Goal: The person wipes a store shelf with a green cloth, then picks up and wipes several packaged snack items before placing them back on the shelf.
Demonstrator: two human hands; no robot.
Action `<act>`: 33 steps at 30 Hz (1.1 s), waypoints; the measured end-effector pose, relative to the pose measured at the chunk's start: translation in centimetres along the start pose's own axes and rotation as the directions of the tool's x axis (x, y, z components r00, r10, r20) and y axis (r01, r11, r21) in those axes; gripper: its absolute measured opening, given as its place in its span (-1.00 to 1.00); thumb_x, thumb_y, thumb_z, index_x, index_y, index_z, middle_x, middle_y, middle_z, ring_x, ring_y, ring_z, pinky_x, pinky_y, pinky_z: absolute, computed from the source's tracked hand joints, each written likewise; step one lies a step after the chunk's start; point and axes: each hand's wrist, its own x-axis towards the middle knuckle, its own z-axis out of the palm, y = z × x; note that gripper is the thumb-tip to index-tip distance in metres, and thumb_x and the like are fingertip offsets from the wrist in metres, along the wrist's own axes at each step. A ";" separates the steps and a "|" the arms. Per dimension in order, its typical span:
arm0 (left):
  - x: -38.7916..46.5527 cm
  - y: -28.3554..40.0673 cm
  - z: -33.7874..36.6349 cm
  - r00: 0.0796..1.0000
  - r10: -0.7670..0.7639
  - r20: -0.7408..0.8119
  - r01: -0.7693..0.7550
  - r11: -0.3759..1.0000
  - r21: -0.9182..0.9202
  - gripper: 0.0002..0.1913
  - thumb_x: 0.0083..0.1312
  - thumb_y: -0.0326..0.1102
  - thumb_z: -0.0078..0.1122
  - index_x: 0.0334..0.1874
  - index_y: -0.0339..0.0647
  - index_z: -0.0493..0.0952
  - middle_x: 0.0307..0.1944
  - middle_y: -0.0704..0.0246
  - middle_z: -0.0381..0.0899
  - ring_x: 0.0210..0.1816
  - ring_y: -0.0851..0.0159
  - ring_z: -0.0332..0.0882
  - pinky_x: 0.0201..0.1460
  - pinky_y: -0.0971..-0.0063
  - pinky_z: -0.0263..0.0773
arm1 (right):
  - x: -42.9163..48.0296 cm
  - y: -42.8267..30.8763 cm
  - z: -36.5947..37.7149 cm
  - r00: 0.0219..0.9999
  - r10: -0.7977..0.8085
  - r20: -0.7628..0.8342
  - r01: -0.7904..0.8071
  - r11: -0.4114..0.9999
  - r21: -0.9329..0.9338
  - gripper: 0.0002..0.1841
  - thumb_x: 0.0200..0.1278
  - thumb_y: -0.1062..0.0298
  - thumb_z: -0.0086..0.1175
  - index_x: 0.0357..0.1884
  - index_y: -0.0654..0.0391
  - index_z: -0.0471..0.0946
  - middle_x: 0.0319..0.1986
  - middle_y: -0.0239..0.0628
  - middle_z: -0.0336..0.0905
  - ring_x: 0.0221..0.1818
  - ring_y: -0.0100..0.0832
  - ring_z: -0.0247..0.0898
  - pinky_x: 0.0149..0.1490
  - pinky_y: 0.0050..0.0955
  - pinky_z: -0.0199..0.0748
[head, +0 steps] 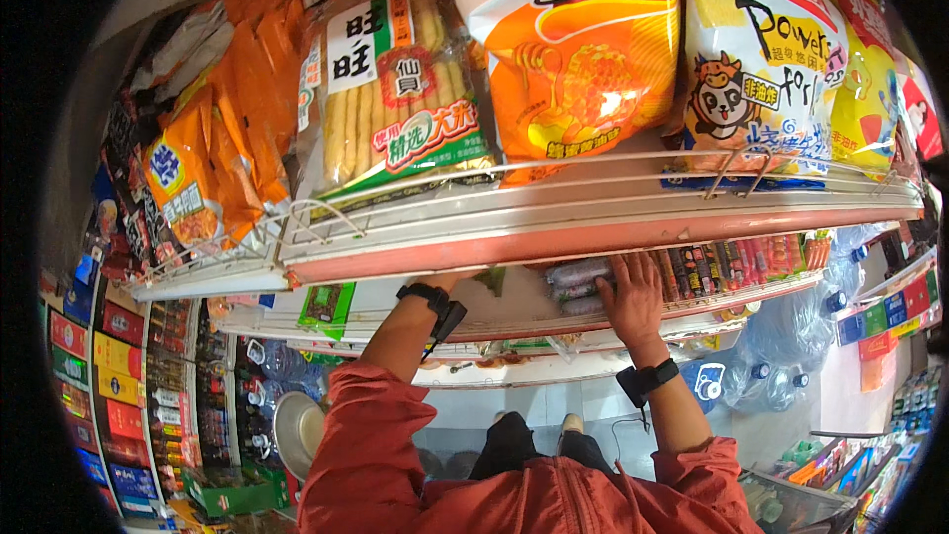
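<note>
My right hand (634, 298) lies palm down on the lower shelf (519, 302), with the thumb spread from the fingers. Its thumb touches or nearly touches several clear-wrapped, purplish packets (580, 283). A row of stick-shaped wrapped snacks (712, 267) starts just beyond its outer side. The fingertips reach to the upper shelf's front edge (549, 248). My left hand (447, 280) goes under that shelf; only its base shows past the wrist strap, and the fingers are hidden. Left of that wrist lies a green packet (326, 309), and a dark green leaf-like piece (490, 280) is to its right.
A wire rail (519, 169) fronts the upper shelf, holding a rice cracker bag (400, 89), an orange snack bag (586, 81) and a white snack bag (764, 81). Bottled water (778, 334) stands right. A metal basin (300, 434) and boxed goods (118, 371) are at left.
</note>
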 end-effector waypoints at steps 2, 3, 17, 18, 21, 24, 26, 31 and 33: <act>0.8 -0.4 -0.6 1.000 -0.006 -0.004 0.006 1.000 0.009 -0.45 0.59 -0.14 0.03 0.51 -0.33 0.33 0.71 -0.06 -0.09 0.64 -0.18 0.08 0.61 0.03 0.21 | 0.1 0.0 0.0 1.000 0.002 -0.005 -0.002 1.000 0.007 -0.46 0.29 0.13 0.30 0.27 0.13 0.53 0.23 0.03 0.50 0.36 0.18 0.33 0.44 0.10 0.28; 1.1 -0.5 -0.7 1.000 -0.017 -0.001 0.017 0.999 0.029 -0.45 0.60 -0.15 0.02 0.51 -0.33 0.33 0.71 -0.06 -0.10 0.64 -0.19 0.08 0.61 0.03 0.21 | 0.1 -0.1 -0.1 1.000 0.010 -0.006 -0.010 1.000 0.010 -0.47 0.29 0.13 0.30 0.25 0.13 0.54 0.21 0.03 0.51 0.35 0.18 0.34 0.43 0.10 0.28; 1.8 -2.3 0.2 0.993 -0.090 0.077 0.075 0.980 0.185 -0.47 0.61 -0.23 -0.01 0.54 -0.33 0.27 0.72 -0.11 -0.27 0.66 -0.22 0.01 0.63 0.02 0.18 | -0.4 -0.4 0.3 0.998 0.057 0.025 -0.057 0.998 -0.009 -0.33 0.41 0.03 0.22 0.54 -0.13 0.40 0.46 -0.01 0.40 0.45 0.08 0.35 0.48 -0.01 0.34; 1.2 -2.2 0.7 0.995 -0.002 0.095 -0.020 0.975 0.221 -0.47 0.61 -0.24 -0.02 0.54 -0.33 0.26 0.72 -0.12 -0.29 0.66 -0.22 0.00 0.63 0.01 0.18 | -0.4 -0.4 0.3 0.998 0.063 0.023 -0.063 0.998 0.010 -0.34 0.42 0.02 0.21 0.54 -0.13 0.39 0.45 -0.01 0.42 0.44 0.07 0.36 0.47 -0.02 0.36; -1.7 -1.6 1.4 0.978 0.032 0.207 -0.085 0.963 0.255 -0.44 0.64 -0.12 -0.04 0.56 -0.31 0.30 0.68 -0.11 0.00 0.69 -0.17 -0.06 0.64 0.04 0.11 | -0.5 -0.5 0.2 0.997 0.062 0.039 -0.061 0.998 -0.025 -0.38 0.47 0.04 0.17 0.52 -0.07 0.42 0.41 -0.06 0.46 0.43 0.02 0.37 0.43 -0.07 0.41; -3.9 0.7 1.8 0.956 0.154 0.249 -0.164 0.986 0.023 -0.38 0.66 0.05 -0.12 0.50 -0.37 0.37 0.70 -0.09 -0.09 0.72 -0.21 -0.24 0.71 0.05 -0.03 | -0.4 -0.6 0.1 0.998 0.054 0.033 -0.053 0.998 -0.019 -0.39 0.47 0.04 0.17 0.52 -0.08 0.41 0.40 -0.09 0.47 0.42 0.00 0.38 0.42 -0.07 0.42; -4.3 2.8 2.4 0.948 0.155 0.276 -0.131 0.986 -0.103 -0.37 0.65 0.14 -0.15 0.35 -0.38 0.50 0.63 -0.15 0.12 0.68 -0.34 -0.18 0.70 -0.01 -0.03 | -0.3 -0.5 0.2 0.998 0.048 0.038 -0.047 0.999 -0.010 -0.39 0.47 0.05 0.17 0.51 -0.08 0.41 0.39 -0.10 0.49 0.41 0.00 0.39 0.42 -0.07 0.43; -4.9 5.4 3.6 0.963 0.212 0.165 -0.202 0.977 -0.075 -0.42 0.65 0.13 -0.14 0.29 -0.28 0.55 0.51 -0.12 0.34 0.65 -0.38 -0.10 0.67 -0.08 0.00 | -0.4 -0.2 0.4 0.999 0.039 0.032 -0.040 0.999 0.002 -0.40 0.48 0.04 0.17 0.51 -0.10 0.41 0.37 -0.12 0.50 0.39 0.00 0.42 0.40 -0.07 0.44; -5.2 5.6 4.2 0.961 0.179 0.212 -0.162 0.982 -0.098 -0.44 0.65 0.14 -0.15 0.27 -0.23 0.58 0.52 -0.10 0.34 0.66 -0.35 -0.08 0.67 -0.08 0.01 | -0.4 -0.1 0.4 0.996 0.059 0.068 -0.060 0.998 0.005 -0.40 0.48 0.04 0.17 0.51 -0.11 0.41 0.37 -0.11 0.50 0.37 0.01 0.43 0.39 -0.07 0.45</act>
